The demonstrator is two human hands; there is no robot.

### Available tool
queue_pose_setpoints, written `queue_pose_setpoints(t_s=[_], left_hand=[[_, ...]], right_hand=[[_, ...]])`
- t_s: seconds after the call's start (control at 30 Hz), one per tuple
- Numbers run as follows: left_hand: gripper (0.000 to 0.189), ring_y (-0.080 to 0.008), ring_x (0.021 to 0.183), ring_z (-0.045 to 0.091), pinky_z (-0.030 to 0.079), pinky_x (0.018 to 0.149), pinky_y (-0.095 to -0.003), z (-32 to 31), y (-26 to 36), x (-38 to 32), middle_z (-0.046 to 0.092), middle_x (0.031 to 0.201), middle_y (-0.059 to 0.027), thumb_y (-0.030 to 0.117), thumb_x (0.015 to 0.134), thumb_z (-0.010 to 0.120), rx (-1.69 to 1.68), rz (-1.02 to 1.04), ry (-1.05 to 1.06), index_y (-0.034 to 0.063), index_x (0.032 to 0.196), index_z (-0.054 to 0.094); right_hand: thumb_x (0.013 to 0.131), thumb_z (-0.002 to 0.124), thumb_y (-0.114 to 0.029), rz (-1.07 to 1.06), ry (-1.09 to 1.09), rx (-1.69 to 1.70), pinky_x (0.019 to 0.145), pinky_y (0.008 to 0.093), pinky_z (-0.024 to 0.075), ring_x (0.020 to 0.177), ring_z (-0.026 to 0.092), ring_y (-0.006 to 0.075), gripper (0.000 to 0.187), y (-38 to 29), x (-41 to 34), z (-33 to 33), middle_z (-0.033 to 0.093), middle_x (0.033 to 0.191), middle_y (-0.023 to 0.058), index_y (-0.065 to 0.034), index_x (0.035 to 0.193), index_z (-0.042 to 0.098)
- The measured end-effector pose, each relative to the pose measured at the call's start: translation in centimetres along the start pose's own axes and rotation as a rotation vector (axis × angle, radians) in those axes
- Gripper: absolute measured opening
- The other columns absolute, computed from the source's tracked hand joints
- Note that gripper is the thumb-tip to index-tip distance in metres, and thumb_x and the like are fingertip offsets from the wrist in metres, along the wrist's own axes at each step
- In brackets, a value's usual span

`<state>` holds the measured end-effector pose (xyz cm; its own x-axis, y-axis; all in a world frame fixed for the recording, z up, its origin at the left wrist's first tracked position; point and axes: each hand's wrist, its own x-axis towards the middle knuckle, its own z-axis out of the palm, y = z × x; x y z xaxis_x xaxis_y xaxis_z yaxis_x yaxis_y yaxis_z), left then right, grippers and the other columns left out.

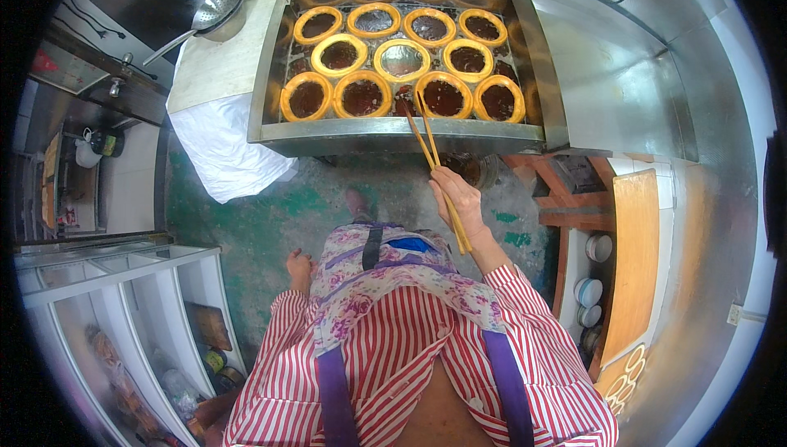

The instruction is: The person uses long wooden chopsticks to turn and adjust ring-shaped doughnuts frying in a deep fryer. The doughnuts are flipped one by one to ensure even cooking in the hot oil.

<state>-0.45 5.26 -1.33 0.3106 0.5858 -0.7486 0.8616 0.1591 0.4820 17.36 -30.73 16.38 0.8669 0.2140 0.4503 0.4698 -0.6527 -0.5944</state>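
Several golden dough rings [363, 94] float in dark oil in a rectangular metal fryer [393, 128]. They lie in three rows, and the middle-row rings look paler. My right hand [460, 200] grips a pair of long wooden cooking chopsticks [428, 139]. The chopstick tips reach over the fryer's front rim to the left side of a front-row dough ring [444, 113]; whether they touch it I cannot tell. My left hand [300, 267] hangs low beside the floral apron [350, 299], its fingers loosely curled, with nothing visible in it.
A perforated skimmer [219, 7] rests on a pot on the white-covered counter [212, 78] at left. Further right stands a metal panel [602, 78]. Shelving [129, 275] is at lower left. More pale rings [624, 379] lie on a board at lower right.
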Motion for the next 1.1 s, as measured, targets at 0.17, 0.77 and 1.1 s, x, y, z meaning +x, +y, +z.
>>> queue_pose_setpoints(t_s=[0.17, 0.77, 1.1], left_hand=[[0.044, -0.0199, 0.051, 0.058, 0.044, 0.038, -0.0271, 0.3, -0.2, 0.0, 0.058, 0.073, -0.0159, -0.003, 0.071, 0.051, -0.041, -0.005, 0.004, -0.0001, 0.115, 0.044], [0.045, -0.0190, 0.050, 0.056, 0.043, 0.038, -0.0270, 0.1, 0.3, -0.1, 0.058, 0.071, -0.0165, -0.006, 0.071, 0.050, -0.142, -0.062, 0.025, -0.0012, 0.116, 0.044], [0.041, -0.0204, 0.056, 0.056, 0.045, 0.046, -0.0283, 1.0, 6.4, 3.1, 0.057, 0.078, -0.0187, -0.004, 0.075, 0.048, 0.048, 0.031, -0.120, -0.0026, 0.116, 0.044]], right_hand=[[0.070, 0.062, 0.000, 0.021, 0.001, 0.018, 0.064, 0.0318, 0.0521, 0.075, 0.061, 0.0271, 0.017, -0.3, 0.1, -0.2, 0.059, 0.088, 0.0153, 0.0006, 0.086, 0.057], [0.071, 0.061, 0.000, 0.118, 0.032, 0.039, 0.066, 0.0298, 0.0494, 0.076, 0.061, 0.0272, 0.015, -0.3, 1.0, -0.4, 0.061, 0.086, 0.0160, 0.0018, 0.086, 0.059], [0.080, 0.057, -0.010, 0.815, 0.560, 0.231, 0.075, 0.0291, 0.0463, 0.082, 0.059, 0.0177, 0.017, -0.1, 3.3, -4.2, 0.062, 0.086, 0.0114, 0.0041, 0.090, 0.059]])
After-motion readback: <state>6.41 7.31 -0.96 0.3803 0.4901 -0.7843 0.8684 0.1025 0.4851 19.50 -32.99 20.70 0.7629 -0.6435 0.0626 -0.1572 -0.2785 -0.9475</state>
